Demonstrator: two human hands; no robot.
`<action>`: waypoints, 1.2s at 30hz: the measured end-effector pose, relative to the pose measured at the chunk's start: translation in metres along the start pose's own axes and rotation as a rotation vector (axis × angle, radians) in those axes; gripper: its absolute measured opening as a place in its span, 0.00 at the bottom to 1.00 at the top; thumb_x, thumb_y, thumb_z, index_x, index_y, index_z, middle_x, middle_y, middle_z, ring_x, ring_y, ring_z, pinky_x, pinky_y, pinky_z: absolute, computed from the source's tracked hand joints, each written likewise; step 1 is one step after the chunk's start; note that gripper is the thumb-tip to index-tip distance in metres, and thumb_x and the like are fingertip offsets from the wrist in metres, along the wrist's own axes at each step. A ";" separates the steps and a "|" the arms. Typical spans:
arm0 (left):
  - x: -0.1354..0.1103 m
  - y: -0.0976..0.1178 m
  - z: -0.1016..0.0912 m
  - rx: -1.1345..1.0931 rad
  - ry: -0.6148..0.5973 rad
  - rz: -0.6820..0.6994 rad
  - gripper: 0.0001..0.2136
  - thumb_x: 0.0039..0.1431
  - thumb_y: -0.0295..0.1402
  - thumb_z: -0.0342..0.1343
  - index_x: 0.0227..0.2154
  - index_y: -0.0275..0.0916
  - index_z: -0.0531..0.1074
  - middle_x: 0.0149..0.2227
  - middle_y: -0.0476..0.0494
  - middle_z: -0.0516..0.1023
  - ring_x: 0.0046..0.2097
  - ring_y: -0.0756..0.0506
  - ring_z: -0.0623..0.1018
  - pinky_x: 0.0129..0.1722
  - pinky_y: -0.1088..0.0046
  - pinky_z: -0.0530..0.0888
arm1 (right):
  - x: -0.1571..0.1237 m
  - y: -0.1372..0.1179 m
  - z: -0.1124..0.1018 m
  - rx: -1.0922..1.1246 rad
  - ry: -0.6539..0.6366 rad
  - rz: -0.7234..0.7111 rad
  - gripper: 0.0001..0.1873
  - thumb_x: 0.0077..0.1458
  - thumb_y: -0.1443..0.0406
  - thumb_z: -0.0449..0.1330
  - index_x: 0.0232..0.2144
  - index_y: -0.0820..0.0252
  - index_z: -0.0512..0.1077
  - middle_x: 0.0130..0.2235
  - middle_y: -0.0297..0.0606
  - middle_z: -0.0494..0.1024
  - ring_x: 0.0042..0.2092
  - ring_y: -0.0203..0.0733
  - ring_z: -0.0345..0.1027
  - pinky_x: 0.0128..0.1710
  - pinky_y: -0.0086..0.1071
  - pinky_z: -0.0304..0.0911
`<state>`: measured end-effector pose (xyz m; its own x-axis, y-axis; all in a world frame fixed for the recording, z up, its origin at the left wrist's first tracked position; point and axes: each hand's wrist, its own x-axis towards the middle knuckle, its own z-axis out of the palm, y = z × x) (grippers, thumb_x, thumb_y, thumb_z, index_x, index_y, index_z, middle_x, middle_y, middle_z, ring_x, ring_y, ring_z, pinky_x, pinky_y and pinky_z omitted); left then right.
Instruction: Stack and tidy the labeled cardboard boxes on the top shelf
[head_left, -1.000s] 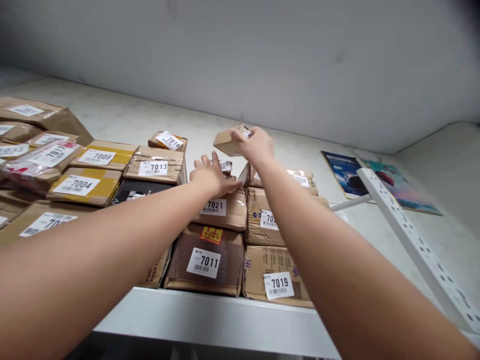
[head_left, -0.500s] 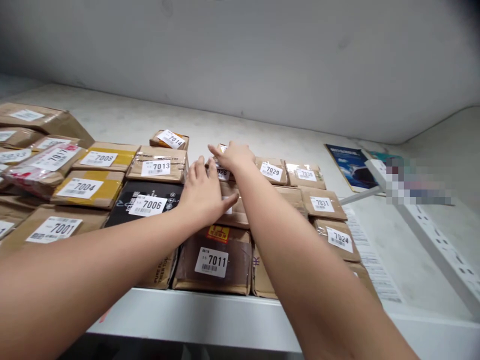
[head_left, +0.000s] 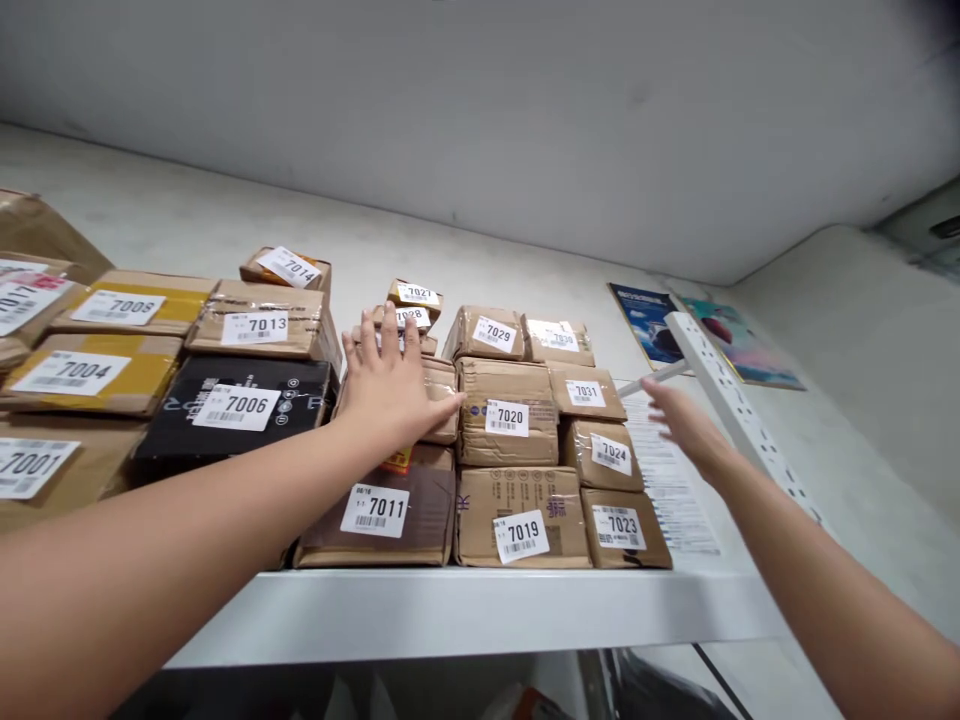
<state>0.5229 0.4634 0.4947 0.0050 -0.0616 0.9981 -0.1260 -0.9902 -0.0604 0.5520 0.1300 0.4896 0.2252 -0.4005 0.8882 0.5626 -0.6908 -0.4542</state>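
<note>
My left hand is spread flat, fingers apart, against the front of a short stack of cartons. Above its fingertips show the small box labelled 7027 and the box labelled 7028. It partly hides a carton that sits over the dark-fronted box labelled 7011. To its right stands the box labelled 7020. My right hand is in the air at the right, holding nothing, slightly blurred with fingers extended. It is near the white slotted shelf post and the box labelled 7031.
The white shelf edge runs below the boxes. Left are the black box labelled 7006 and several taped cartons. Posters and a printed sheet hang behind the right end. Dark items lie under the shelf.
My right hand has drawn away from the small boxes and moved right, toward the shelf post. My left hand stays at the stack with its fingers spread. The view has shifted right.
</note>
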 end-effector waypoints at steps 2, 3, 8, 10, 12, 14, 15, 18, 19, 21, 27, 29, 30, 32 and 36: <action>-0.010 0.002 0.001 -0.005 -0.045 -0.005 0.51 0.42 0.63 0.46 0.63 0.32 0.43 0.66 0.29 0.36 0.65 0.25 0.35 0.60 0.40 0.39 | -0.022 0.031 -0.004 0.127 -0.279 0.137 0.41 0.46 0.39 0.46 0.51 0.63 0.62 0.50 0.57 0.70 0.48 0.57 0.69 0.45 0.48 0.68; -0.017 0.002 0.002 -0.003 -0.060 0.015 0.49 0.42 0.63 0.46 0.63 0.37 0.44 0.66 0.31 0.36 0.64 0.25 0.36 0.59 0.39 0.39 | -0.034 0.042 -0.003 0.241 -0.451 0.210 0.44 0.44 0.38 0.48 0.55 0.62 0.57 0.53 0.56 0.67 0.51 0.56 0.67 0.48 0.47 0.67; -0.042 -0.009 0.015 0.089 0.037 0.163 0.37 0.46 0.56 0.50 0.60 0.51 0.53 0.66 0.34 0.39 0.65 0.25 0.39 0.57 0.35 0.40 | -0.075 0.054 0.006 0.397 -0.802 0.099 0.58 0.31 0.49 0.68 0.60 0.55 0.44 0.60 0.50 0.59 0.58 0.57 0.57 0.58 0.49 0.56; -0.045 -0.013 0.019 0.127 0.099 0.205 0.35 0.48 0.54 0.50 0.59 0.50 0.55 0.66 0.34 0.40 0.65 0.26 0.41 0.57 0.36 0.42 | -0.079 0.051 0.008 0.358 -0.802 0.024 0.58 0.31 0.55 0.70 0.59 0.57 0.44 0.60 0.50 0.58 0.59 0.56 0.56 0.60 0.48 0.54; -0.046 -0.014 0.021 0.149 0.127 0.221 0.34 0.49 0.54 0.49 0.59 0.49 0.57 0.66 0.35 0.41 0.65 0.26 0.42 0.57 0.37 0.43 | -0.078 0.050 0.009 0.348 -0.790 0.016 0.55 0.33 0.56 0.70 0.58 0.58 0.45 0.60 0.51 0.57 0.59 0.55 0.56 0.60 0.48 0.54; -0.046 -0.013 0.023 0.156 0.135 0.218 0.33 0.49 0.54 0.49 0.58 0.49 0.57 0.66 0.35 0.42 0.64 0.25 0.43 0.57 0.36 0.43 | -0.077 0.050 0.010 0.362 -0.796 0.013 0.54 0.33 0.57 0.70 0.58 0.57 0.45 0.60 0.51 0.57 0.59 0.54 0.56 0.60 0.47 0.54; -0.046 -0.013 0.023 0.154 0.135 0.212 0.33 0.49 0.54 0.49 0.58 0.49 0.58 0.65 0.34 0.43 0.64 0.25 0.44 0.57 0.36 0.43 | -0.076 0.050 0.011 0.369 -0.800 0.011 0.54 0.34 0.58 0.71 0.58 0.56 0.46 0.60 0.50 0.58 0.58 0.54 0.57 0.60 0.47 0.55; -0.047 -0.012 0.024 0.143 0.140 0.205 0.33 0.50 0.53 0.49 0.58 0.48 0.58 0.65 0.32 0.45 0.64 0.24 0.45 0.57 0.35 0.43 | -0.077 0.049 0.013 0.373 -0.802 0.011 0.54 0.33 0.59 0.71 0.58 0.57 0.46 0.60 0.50 0.58 0.58 0.53 0.58 0.60 0.46 0.55; -0.047 -0.012 0.024 0.141 0.142 0.208 0.32 0.50 0.53 0.49 0.58 0.47 0.58 0.65 0.32 0.45 0.64 0.24 0.45 0.57 0.35 0.43 | -0.077 0.049 0.013 0.370 -0.801 0.012 0.54 0.33 0.59 0.71 0.58 0.57 0.46 0.60 0.50 0.58 0.58 0.53 0.57 0.60 0.46 0.55; -0.046 -0.011 0.023 0.141 0.160 0.220 0.32 0.51 0.52 0.49 0.58 0.45 0.59 0.65 0.31 0.45 0.64 0.24 0.43 0.57 0.35 0.42 | -0.077 0.049 0.013 0.380 -0.801 0.016 0.55 0.33 0.59 0.71 0.58 0.57 0.45 0.60 0.50 0.57 0.58 0.52 0.58 0.60 0.46 0.55; -0.044 0.002 0.032 0.147 0.116 0.693 0.29 0.59 0.49 0.40 0.61 0.44 0.51 0.66 0.41 0.45 0.66 0.40 0.45 0.62 0.48 0.30 | -0.079 0.053 0.013 0.415 -0.819 0.012 0.53 0.36 0.60 0.71 0.58 0.57 0.45 0.60 0.49 0.58 0.58 0.50 0.58 0.60 0.44 0.55; -0.046 0.008 0.037 0.145 0.080 0.767 0.27 0.60 0.47 0.38 0.61 0.45 0.52 0.66 0.43 0.44 0.66 0.42 0.47 0.63 0.52 0.31 | -0.080 0.055 0.013 0.411 -0.810 -0.016 0.52 0.37 0.60 0.71 0.58 0.57 0.45 0.60 0.48 0.58 0.59 0.49 0.56 0.60 0.42 0.54; -0.047 0.011 0.039 0.146 0.080 0.754 0.26 0.61 0.45 0.39 0.61 0.45 0.52 0.66 0.42 0.44 0.66 0.42 0.47 0.63 0.51 0.31 | -0.080 0.055 0.013 0.406 -0.804 -0.026 0.52 0.37 0.60 0.71 0.58 0.56 0.45 0.61 0.47 0.57 0.59 0.48 0.56 0.61 0.41 0.53; -0.050 0.016 0.042 0.150 0.085 0.714 0.25 0.61 0.43 0.39 0.61 0.44 0.53 0.65 0.41 0.43 0.66 0.40 0.47 0.62 0.49 0.30 | -0.080 0.056 0.013 0.399 -0.797 -0.035 0.52 0.38 0.60 0.71 0.58 0.55 0.45 0.61 0.45 0.56 0.60 0.47 0.54 0.61 0.41 0.52; -0.053 0.022 0.041 0.140 0.046 0.675 0.27 0.60 0.45 0.41 0.61 0.41 0.53 0.65 0.38 0.43 0.66 0.39 0.47 0.62 0.48 0.34 | -0.080 0.057 0.012 0.376 -0.784 -0.030 0.52 0.37 0.59 0.71 0.58 0.56 0.45 0.62 0.46 0.55 0.61 0.48 0.53 0.62 0.42 0.51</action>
<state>0.5601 0.4398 0.4397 -0.0716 -0.6680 0.7407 0.0426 -0.7440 -0.6668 0.5756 0.1303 0.3935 0.6112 0.2399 0.7543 0.7713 -0.3946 -0.4994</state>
